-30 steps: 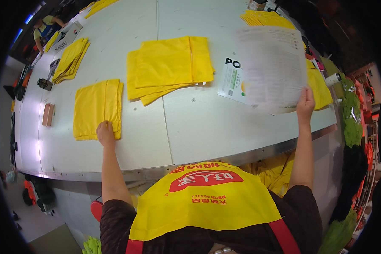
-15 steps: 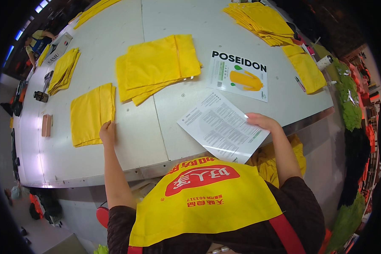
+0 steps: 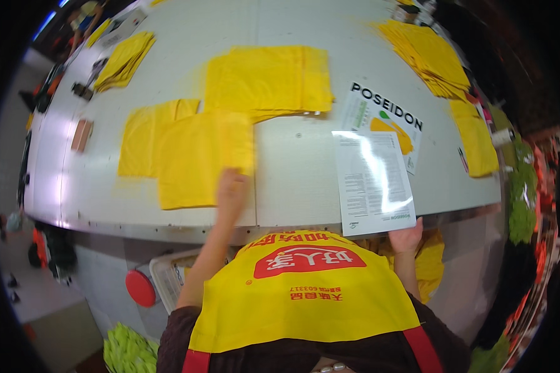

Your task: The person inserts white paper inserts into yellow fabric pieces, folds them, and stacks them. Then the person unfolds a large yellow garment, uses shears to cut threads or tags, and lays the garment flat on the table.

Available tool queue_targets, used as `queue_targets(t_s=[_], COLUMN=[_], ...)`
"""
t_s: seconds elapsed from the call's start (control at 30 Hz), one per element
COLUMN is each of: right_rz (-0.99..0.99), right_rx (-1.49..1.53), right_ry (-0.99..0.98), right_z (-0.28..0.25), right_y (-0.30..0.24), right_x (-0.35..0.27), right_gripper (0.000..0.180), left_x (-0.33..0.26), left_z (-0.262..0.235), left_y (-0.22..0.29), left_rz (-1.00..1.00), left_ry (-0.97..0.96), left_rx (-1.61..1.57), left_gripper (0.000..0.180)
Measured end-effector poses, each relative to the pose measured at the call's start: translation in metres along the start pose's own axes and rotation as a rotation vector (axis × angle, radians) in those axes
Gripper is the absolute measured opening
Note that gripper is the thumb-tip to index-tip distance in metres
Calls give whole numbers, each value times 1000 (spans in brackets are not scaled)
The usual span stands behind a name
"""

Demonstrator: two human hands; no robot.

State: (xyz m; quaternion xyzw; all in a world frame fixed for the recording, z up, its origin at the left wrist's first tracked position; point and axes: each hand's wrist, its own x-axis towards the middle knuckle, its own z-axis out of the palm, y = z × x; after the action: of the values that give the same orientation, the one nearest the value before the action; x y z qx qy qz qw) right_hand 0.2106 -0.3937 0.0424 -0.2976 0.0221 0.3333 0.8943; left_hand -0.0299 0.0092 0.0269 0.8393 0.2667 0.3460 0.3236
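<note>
the left forearm rises from 7 o'clock and leans inward, ending in a blurred left grip (image 3: 231, 186) with fingers bent, clasped on the edge of a folded yellow cloth (image 3: 199, 158) near its 4 o'clock corner. that cloth lies toward 10 o'clock from the middle of the view, a flat, roughly square bundle of smooth fabric, covering part of a second folded cloth (image 3: 137, 143) at its 10 o'clock side. the right arm bends at the elbow; the right grip (image 3: 406, 237), palm turned up, grasps a printed sheet (image 3: 373, 186) by its 5 o'clock corner, fingers beneath and thumb beside the edge. the sheet, at 3 o'clock, is thin, stiff-looking and glossy, with a white glare down it, and overlaps a white card (image 3: 389, 118) bearing a yellow shape and a green leaf. at 12 o'clock a yellow stack (image 3: 264, 78) shows offset layers; between 1 and 2 o'clock a fanned yellow pile (image 3: 426, 59) shows many thin edges. all these rest on or over a pale, smooth, metal-edged counter (image 3: 292, 180).
</note>
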Motion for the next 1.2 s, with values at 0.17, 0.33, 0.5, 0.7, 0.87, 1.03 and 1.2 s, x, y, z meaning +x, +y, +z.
queue_targets(t_s=[0.17,0.33,0.5,0.7,0.87,1.03,1.2], right_rz=[108,-125,-78,-94,-211,99,426], right_rx=[-577,-796,-802,-1152,-1525,-1605,-1630], right_ry=[395,382,226,-48,-306,-397,-391], right_z=[-9,6,40,59,77,112,133], right_y=[30,2,-17,4,-18,-27,34], right_x=[10,37,62,111,146,159,175], right_gripper=[44,32,34,37,36,34,33], left_x=[-37,-16,-9,-12,-8,-10,-11], left_z=[48,38,41,50,45,34,30], left_y=[55,32,40,32,13,20,41], left_rz=[128,-121,-147,-135,-434,-428,-259], left_ry=[-219,-72,-51,-11,94,119,97], left_rx=[145,176,462,464,19,-142,-36], left_gripper=[27,29,18,14,16,14,9])
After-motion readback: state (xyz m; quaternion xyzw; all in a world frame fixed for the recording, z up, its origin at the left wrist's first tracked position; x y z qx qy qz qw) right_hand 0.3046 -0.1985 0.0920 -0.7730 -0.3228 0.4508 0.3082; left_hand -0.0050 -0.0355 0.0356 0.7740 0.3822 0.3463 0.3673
